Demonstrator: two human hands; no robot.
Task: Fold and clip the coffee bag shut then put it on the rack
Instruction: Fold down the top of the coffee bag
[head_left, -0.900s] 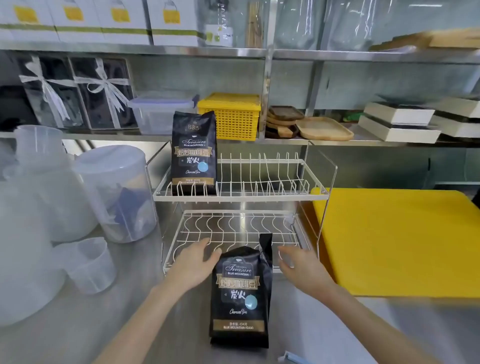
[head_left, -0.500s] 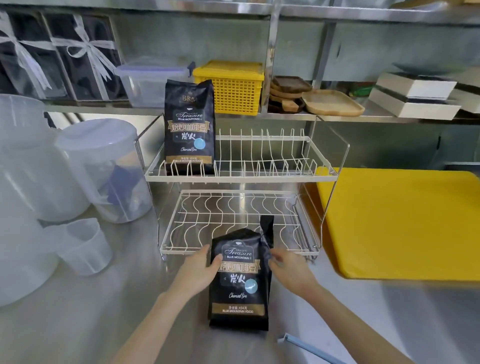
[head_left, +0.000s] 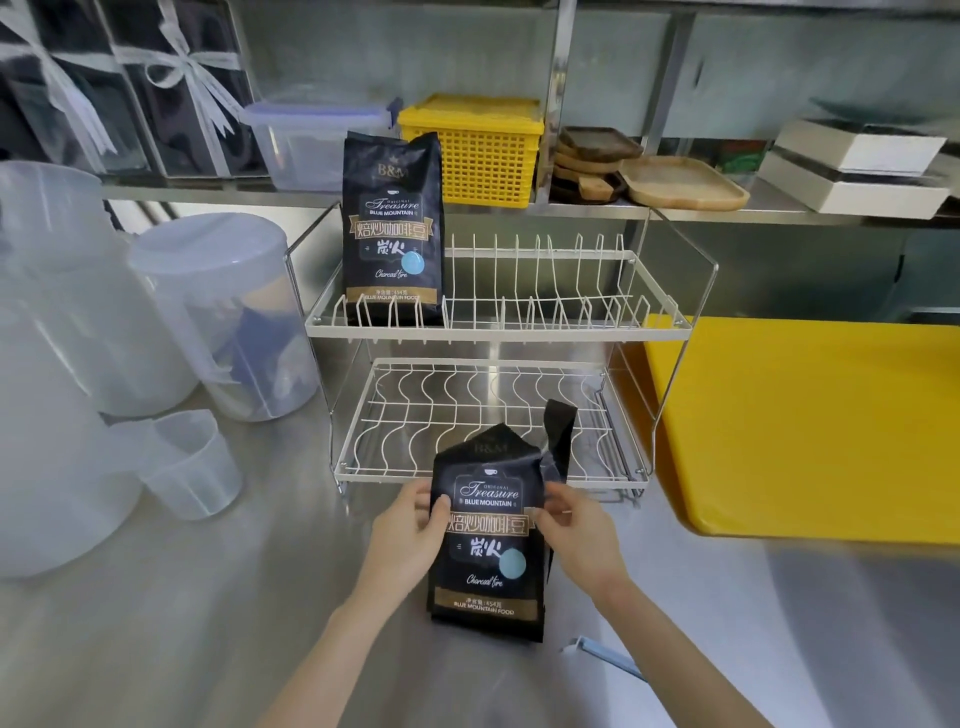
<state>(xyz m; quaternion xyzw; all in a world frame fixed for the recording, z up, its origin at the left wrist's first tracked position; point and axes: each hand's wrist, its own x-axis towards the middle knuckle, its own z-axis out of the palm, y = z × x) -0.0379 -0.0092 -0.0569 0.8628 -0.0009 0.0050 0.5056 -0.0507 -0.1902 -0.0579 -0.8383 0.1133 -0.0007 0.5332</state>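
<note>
With both my hands, left (head_left: 410, 535) and right (head_left: 576, 530), closed on the coffee bag (head_left: 488, 545), I should flatten its top before folding squarely.

Bare forearms, apparently sleeveless; hands (head_left: 410, 535) without rings.

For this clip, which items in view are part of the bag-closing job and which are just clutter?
Job: coffee bag held by left hand and right hand; wire rack; pale blue clip on the counter.

Clutter: second coffee bag already on rack, plastic jugs, measuring cup, yellow board, yellow basket, wooden trays.
</note>
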